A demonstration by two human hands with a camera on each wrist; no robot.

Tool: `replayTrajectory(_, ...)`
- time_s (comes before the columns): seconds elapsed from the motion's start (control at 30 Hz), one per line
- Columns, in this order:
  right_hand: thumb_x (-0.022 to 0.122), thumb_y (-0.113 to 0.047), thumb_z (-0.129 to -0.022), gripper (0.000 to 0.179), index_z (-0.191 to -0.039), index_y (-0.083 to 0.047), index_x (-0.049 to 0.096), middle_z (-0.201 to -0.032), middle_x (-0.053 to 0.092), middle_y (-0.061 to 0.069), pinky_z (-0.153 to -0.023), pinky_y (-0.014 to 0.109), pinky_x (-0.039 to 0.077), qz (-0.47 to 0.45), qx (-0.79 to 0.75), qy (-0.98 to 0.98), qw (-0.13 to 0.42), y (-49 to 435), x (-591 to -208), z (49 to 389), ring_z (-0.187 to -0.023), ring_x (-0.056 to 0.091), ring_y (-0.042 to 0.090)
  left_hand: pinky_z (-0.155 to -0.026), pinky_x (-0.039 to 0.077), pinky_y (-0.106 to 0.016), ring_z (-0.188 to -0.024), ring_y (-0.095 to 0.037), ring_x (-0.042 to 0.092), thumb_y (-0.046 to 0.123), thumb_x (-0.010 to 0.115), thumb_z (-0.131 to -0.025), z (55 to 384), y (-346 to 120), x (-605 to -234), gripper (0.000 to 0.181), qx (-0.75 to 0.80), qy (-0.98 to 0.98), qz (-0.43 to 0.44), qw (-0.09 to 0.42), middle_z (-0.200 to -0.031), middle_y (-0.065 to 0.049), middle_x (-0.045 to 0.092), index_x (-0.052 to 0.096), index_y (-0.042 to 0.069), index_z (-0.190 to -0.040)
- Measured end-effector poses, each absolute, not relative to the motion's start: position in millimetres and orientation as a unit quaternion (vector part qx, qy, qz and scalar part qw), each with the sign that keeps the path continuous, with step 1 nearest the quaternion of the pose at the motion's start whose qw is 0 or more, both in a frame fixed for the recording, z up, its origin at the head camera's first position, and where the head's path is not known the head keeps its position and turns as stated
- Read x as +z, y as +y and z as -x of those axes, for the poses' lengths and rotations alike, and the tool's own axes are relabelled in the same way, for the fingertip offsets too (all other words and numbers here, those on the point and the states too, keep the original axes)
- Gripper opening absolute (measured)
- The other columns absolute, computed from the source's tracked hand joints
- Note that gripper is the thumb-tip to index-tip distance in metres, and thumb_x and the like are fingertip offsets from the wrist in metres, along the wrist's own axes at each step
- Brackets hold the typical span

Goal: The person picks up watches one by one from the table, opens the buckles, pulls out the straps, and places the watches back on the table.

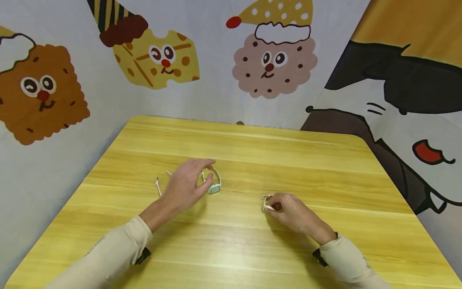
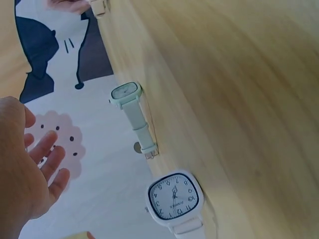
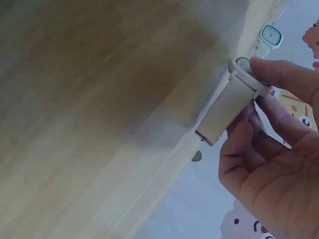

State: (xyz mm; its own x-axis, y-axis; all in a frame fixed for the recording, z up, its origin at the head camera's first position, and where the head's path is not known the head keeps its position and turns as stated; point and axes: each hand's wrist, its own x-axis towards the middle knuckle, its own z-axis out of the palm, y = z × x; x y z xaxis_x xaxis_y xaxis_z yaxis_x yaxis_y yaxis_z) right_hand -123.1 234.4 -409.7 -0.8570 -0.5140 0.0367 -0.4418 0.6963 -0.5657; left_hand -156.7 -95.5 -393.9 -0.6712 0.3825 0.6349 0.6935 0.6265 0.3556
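Seen from the head camera, with twelve o'clock farthest from the person, a cream wristwatch [image 3: 229,107] is pinched between the thumb and fingers of the right hand [image 1: 294,210], at the hand's nine o'clock; whether it touches the worktop [image 1: 231,249] cannot be told. A mint-green wristwatch [image 1: 214,188] lies between the hands, at about ten o'clock from the cream one and three o'clock from the nearer left hand [image 1: 185,180], its strap looping toward twelve. The left hand is empty, fingers loosely extended. A white wristwatch [image 2: 174,195] is mostly hidden behind it, strap ends showing at nine. Count: three wristwatches, one of each colour; two hands.
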Motion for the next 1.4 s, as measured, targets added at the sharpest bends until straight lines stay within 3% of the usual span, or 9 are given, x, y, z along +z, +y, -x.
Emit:
replayTrajectory(0.23, 0.078, -0.003, -0.089, 0.009, -0.090, -0.010, 0.073, -0.088, 0.059, -0.009, -0.065, 0.026, 0.055, 0.281, -0.304, 0.910, -0.010, 225.9, -409.4, 120.5, -0.077, 0.057, 0.007, -0.094, 0.053, -0.046, -0.110, -0.025, 0.064, 0.018, 0.061, -0.097, 151.3, -90.2, -397.4, 0.041, -0.302, -0.876, 0.301, 0.226, -0.112, -0.006, 0.071, 0.061, 0.001, -0.134)
replayTrajectory(0.53, 0.083, -0.002, -0.085, 0.013, -0.093, -0.009, 0.076, -0.095, 0.062, -0.005, -0.067, 0.034, 0.060, 0.309, -0.307, 0.889, -0.139, 215.7, -405.9, 120.1, -0.083, 0.063, 0.009, -0.099, 0.049, -0.048, -0.112, -0.024, 0.063, 0.022, 0.064, -0.096, 151.2, -76.7, -396.4, 0.043, -0.319, -0.875, 0.289, 0.222, -0.112, -0.001, 0.072, 0.062, 0.002, -0.134)
replayTrajectory(0.77, 0.088, 0.000, -0.075, 0.024, -0.095, -0.009, 0.079, -0.094, 0.065, -0.004, -0.067, 0.029, 0.056, 0.392, -0.273, 0.843, -0.249, 202.4, -403.8, 120.7, -0.083, 0.062, 0.013, -0.104, 0.042, -0.051, -0.124, -0.020, 0.049, 0.036, 0.067, -0.099, 138.8, -59.4, -386.6, 0.053, -0.453, -0.856, 0.231, 0.091, -0.124, 0.000, 0.063, 0.056, 0.007, -0.142)
replayTrajectory(0.9, 0.089, 0.003, -0.071, 0.030, -0.097, -0.009, 0.081, -0.098, 0.066, -0.001, -0.068, 0.031, 0.054, 0.428, -0.262, 0.824, -0.263, 194.3, -402.2, 117.8, -0.086, 0.061, 0.017, -0.098, 0.046, -0.047, -0.121, -0.016, 0.049, 0.043, 0.068, -0.099, 131.7, -46.4, -381.7, 0.055, -0.469, -0.848, 0.241, 0.061, -0.122, 0.003, 0.061, 0.058, 0.010, -0.141)
replayTrajectory(1.1, 0.090, 0.001, -0.071, 0.033, -0.101, -0.008, 0.081, -0.104, 0.065, 0.004, -0.071, 0.038, 0.054, 0.461, -0.225, 0.815, -0.269, 183.2, -402.4, 114.3, -0.090, 0.061, 0.019, -0.090, 0.051, -0.039, -0.109, -0.016, 0.056, 0.037, 0.067, -0.100, 123.6, -35.1, -384.1, 0.037, -0.400, -0.864, 0.289, 0.102, -0.114, 0.003, 0.067, 0.070, 0.009, -0.125)
replayTrajectory(1.4, 0.090, -0.001, -0.070, 0.036, -0.104, -0.008, 0.081, -0.099, 0.066, 0.003, -0.064, 0.031, 0.045, 0.469, -0.208, 0.811, -0.281, 176.0, -405.1, 111.1, -0.087, 0.059, 0.019, -0.069, 0.048, -0.028, -0.086, -0.008, 0.058, 0.032, 0.068, -0.100, 120.9, -35.5, -385.0, 0.019, -0.401, -0.862, 0.295, 0.093, -0.096, 0.010, 0.070, 0.077, 0.016, -0.106)
